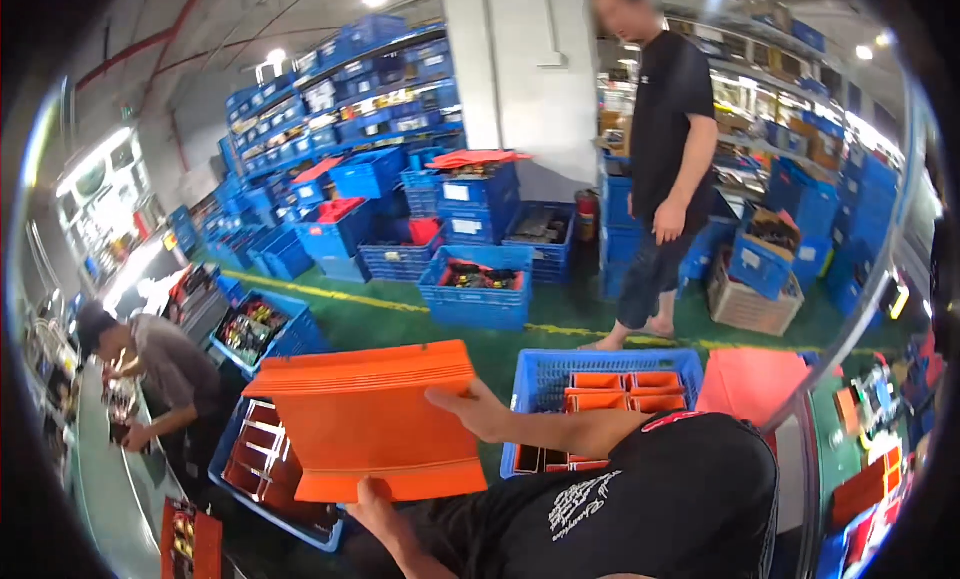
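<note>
A stack of orange folded sheets (365, 414), with creased flaps along its top and bottom, is held up in front of me, tilted. My right hand (475, 411) grips its right edge, thumb on the near face and the other fingers mostly hidden behind. At the lower edge my left hand (375, 511) is closed on the bottom flap, its thumb showing on top. Below and left of the sheets, partly covered by them, is a blue crate (222, 457) with dark red dividers inside. Beyond my right forearm stands another blue crate (530, 379) holding orange compartment dividers.
A person in black (670, 119) stands beyond the crates at right. Another person (170, 364) bends over a green-topped bench (105, 479) at left. Blue bins (475, 304) with parts stand across the floor. A pinkish-red sheet (745, 387) and a metal post (850, 324) are at my right.
</note>
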